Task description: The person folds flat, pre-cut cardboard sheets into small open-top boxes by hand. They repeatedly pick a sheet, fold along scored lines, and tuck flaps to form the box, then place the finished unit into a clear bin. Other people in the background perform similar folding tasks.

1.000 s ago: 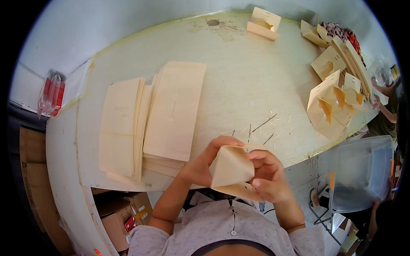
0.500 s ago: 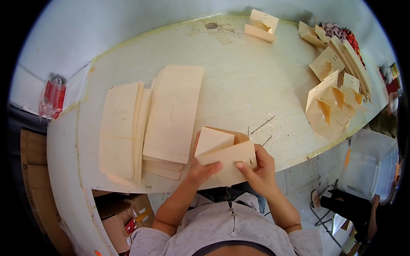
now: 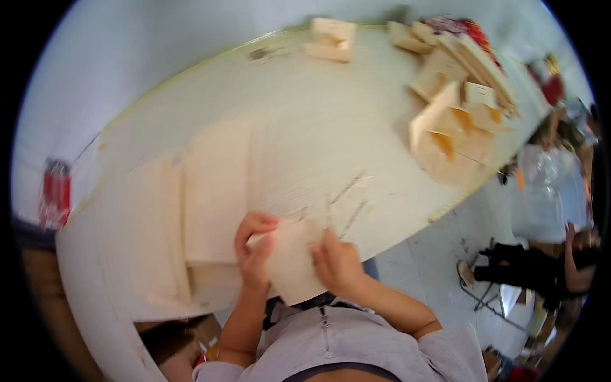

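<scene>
Between my two hands is a pale cream folded cardboard piece (image 3: 294, 266), held over the near table edge and blurred by motion. On its left side my left hand (image 3: 256, 251) is closed, thumb and fingers gripping the card. Its right side is held by my right hand (image 3: 340, 264), fingers curled over the edge. Left of my hands lie two neighbouring stacks of flat cream card blanks, a nearer-to-me pile (image 3: 219, 197) and a farther-left pile (image 3: 149, 235), both smeared. Which folds of the held piece are closed cannot be made out.
Several folded cream card holders (image 3: 455, 137) crowd the table's right side, and one holder (image 3: 331, 39) stands at the back. Dark marks (image 3: 347, 188) streak the pale tabletop (image 3: 293, 127). Beyond the right edge are a clear plastic bin (image 3: 547, 197) and a seated person (image 3: 515, 264).
The view has swung right, so table items appear further left. The held cardboard piece is turned, its pocket side no longer showing. Both hands have changed their hold, the right now on its side edge.
</scene>
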A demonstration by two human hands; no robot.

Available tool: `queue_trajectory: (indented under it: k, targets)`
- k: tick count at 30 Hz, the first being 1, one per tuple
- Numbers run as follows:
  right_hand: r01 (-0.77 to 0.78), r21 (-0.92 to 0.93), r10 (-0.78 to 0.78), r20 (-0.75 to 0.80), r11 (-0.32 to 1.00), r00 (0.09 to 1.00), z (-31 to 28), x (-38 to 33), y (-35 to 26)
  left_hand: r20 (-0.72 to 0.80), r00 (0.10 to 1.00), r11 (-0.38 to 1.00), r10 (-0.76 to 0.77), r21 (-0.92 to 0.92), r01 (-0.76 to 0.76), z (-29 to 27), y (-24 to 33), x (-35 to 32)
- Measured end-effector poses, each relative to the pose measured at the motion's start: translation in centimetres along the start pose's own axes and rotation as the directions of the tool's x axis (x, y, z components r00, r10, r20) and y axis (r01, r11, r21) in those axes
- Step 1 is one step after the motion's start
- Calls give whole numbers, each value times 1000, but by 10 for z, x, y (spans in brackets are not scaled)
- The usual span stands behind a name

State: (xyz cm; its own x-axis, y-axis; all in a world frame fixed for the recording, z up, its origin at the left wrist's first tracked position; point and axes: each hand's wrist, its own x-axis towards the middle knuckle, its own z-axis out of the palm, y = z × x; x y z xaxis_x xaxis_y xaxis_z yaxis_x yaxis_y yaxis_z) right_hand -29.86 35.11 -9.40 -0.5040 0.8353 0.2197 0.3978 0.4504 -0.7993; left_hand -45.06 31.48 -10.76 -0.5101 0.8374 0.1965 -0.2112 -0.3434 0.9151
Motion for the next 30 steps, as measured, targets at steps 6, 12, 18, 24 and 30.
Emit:
queue_trajectory:
  k: [6,12,18,24,30]
  targets:
    - [207,14,-208,42,978,977,-23,6,17,204,976,991,-75,-93,96,14,4,-4]
    - [367,-132,-308,331,921,892,-50,30,25,522,806,838,-278,542,-63,19,22,4]
    - [463,-308,-321,415,831,851,-66,53,18,385,826,795,-411,595,118,12,3,1]
    - [64,367,-37,-80,928,996,-73,36,30,-213,968,967,-130,189,171,12,-28,-10]
    - [-82,307,149,-200,948,968,-30,-8,38,173,981,971,-89,233,47,16,-34,-13]
